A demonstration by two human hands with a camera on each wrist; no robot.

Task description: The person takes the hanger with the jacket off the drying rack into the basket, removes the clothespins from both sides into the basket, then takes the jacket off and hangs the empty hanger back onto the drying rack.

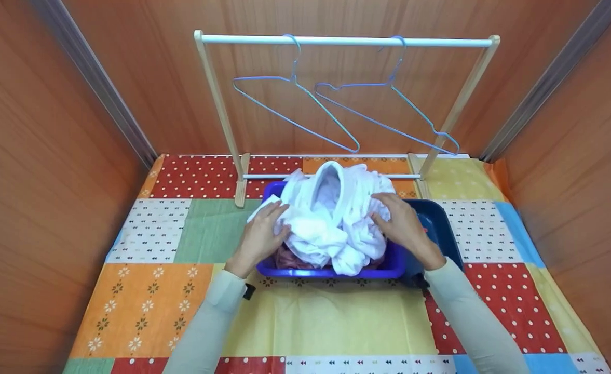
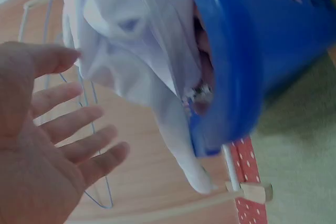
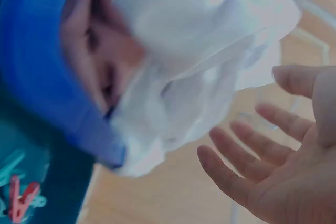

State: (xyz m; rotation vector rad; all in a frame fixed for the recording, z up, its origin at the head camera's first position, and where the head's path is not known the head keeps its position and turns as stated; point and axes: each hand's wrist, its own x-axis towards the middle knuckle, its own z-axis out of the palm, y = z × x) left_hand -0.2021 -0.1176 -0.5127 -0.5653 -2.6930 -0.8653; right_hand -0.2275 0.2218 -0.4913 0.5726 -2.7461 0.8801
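A white garment [image 1: 315, 228] lies bunched in a blue-purple basket [image 1: 331, 273], its round neckline facing up, with part of it hanging over the rim. Beneath it, brownish-pink cloth [image 3: 100, 40] shows in the right wrist view. My left hand [image 1: 261, 234] is held at the garment's left side, fingers spread and relaxed; the left wrist view has a gap between fingertips and cloth. On the opposite side, my right hand [image 1: 401, 221] hovers beside the garment, and in the right wrist view its fingers [image 3: 231, 177] are loosely extended with nothing in them.
Behind the basket stands a rack with a white bar [image 1: 347, 40] and wooden legs. Two blue wire hangers [image 1: 305, 127] [image 1: 383, 124] hang from it. A dark tray [image 1: 440, 223] at the basket's right holds clothespins [image 3: 21, 200]. Wooden panels [image 1: 40, 182] enclose the patchwork-covered table [image 1: 347, 322].
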